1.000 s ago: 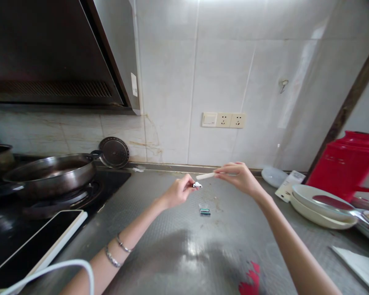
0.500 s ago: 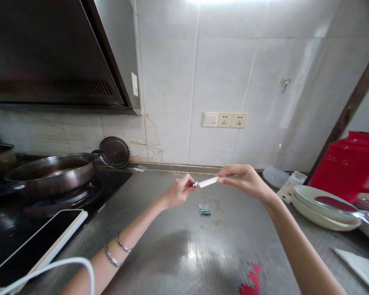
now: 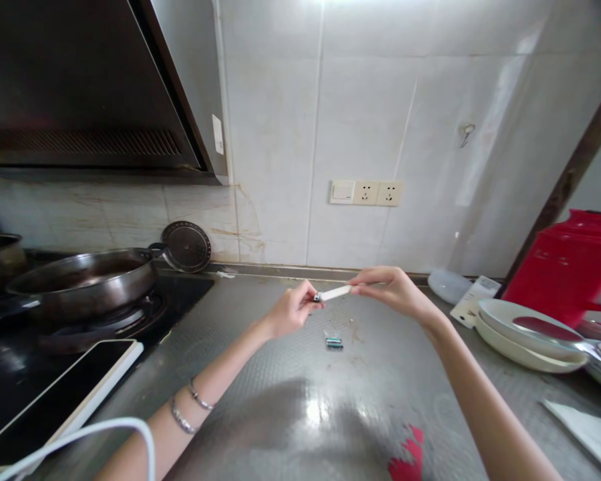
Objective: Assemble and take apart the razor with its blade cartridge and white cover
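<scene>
Above the metal counter (image 3: pixel 280 427), a slim white stick-shaped device (image 3: pixel 336 292) spans the space between my two hands. Fingers of my left hand (image 3: pixel 291 311) pinch its left end, where a small dark and silver piece shows. At the other end, the thumb and fingers of my right hand (image 3: pixel 394 291) grip the white body. What kind of device it is cannot be made out. Just below it on the counter lies a small clear pack with thin green batteries (image 3: pixel 333 343), touched by neither hand.
A steel pan (image 3: pixel 87 277) sits on the black stove at left, near a phone-like slab (image 3: pixel 55 401) and a white cable (image 3: pixel 105 425). At right are stacked plates (image 3: pixel 525 351), a red thermos jug (image 3: pixel 571 267) and a white box (image 3: pixel 475 302). Wall sockets (image 3: pixel 378 193) are behind.
The right hand and the device have shifted slightly left, and the device lies a little more level. Both hands keep their hold. The view has tilted slightly.
</scene>
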{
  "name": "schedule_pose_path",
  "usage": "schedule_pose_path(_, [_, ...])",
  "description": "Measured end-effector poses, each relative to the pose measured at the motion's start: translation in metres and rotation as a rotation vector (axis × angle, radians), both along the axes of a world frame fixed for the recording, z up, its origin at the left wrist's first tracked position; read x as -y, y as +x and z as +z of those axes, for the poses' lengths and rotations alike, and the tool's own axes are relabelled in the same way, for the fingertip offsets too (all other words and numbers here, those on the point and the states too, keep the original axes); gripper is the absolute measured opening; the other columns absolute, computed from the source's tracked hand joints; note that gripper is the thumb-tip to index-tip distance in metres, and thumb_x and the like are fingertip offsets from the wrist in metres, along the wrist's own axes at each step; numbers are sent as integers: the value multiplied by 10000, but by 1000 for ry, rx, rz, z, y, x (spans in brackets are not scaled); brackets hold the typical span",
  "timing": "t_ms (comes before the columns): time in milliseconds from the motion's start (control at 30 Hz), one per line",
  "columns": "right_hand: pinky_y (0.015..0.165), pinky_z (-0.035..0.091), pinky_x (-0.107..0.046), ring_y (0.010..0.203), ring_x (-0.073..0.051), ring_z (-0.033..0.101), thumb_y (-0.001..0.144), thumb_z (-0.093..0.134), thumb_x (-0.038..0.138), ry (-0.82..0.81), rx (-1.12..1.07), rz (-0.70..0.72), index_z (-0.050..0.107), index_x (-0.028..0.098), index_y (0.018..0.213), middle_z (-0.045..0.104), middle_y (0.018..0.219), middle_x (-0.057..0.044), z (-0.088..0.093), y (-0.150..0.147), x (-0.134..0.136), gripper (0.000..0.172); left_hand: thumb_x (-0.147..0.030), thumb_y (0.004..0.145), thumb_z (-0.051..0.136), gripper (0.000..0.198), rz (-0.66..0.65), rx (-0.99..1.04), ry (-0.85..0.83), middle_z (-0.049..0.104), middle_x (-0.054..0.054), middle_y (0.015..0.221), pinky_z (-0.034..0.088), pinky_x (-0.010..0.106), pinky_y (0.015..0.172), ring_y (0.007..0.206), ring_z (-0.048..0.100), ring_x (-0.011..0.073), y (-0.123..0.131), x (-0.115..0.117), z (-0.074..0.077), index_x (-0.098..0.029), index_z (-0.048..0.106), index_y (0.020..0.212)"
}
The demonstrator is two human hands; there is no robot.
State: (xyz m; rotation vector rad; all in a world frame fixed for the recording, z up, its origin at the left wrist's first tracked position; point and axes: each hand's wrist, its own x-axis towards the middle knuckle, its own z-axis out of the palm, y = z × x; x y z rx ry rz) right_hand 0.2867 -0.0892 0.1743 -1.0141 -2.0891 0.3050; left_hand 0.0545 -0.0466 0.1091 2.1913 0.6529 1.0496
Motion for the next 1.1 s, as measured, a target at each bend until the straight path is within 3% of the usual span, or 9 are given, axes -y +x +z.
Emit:
schedule_pose_path(133, [669,474,-286,796,-222,627,728,600,452,-16,-30,-52,719,183,807,701,841,-68,-4,3,-5,304,-198,804,505,88,-8,10,-34,666,76,852,454,251,682,775,621,136,0,-3,-2,-164,426,819])
schedule_pose_path(300, [696,472,-293,758,-202,625,731,604,433,-12,13,29,718,185,823,700,812,-58,-4,1,-6,288,-197,801,506,85,-11,28,-35,664,80,829,454,252,671,750,616,132,0,-3,-2,-161,430,813])
schedule_pose_path(467, [701,473,-310,796,-225,624,729,594,458,-41,-8,-33,718,181,835,702,841,-71,-8,9,-12,322,-186,795,497,70,10,17,-43,667,65,818,439,238,638,691,594,111,0,-3,-2,-163,433,811])
schedule_pose_path(700, [673,470,-284,747,-197,621,717,610,455,-46,-7,32,716,181,819,695,796,-55,-10,4,-13,311,-216,795,504,96,-11,18,-55,666,63,801,422,223,599,655,581,106,1,-5,-5,-168,422,807])
schedule_pose_path(900, [674,468,-286,783,-210,622,716,616,443,-56,-29,-23,716,180,812,698,830,-65,-12,8,-15,297,-187,798,488,69,-6,19,-73,665,60,821,417,218,603,663,574,98,2,-6,-8,-166,423,813])
schedule_pose_path(1100, [694,466,-287,757,-191,624,728,613,425,-29,4,54,721,193,843,696,812,-55,-9,2,-12,280,-205,805,488,85,-32,17,-86,663,74,812,411,221,592,645,564,101,3,-7,-11,-165,414,811])
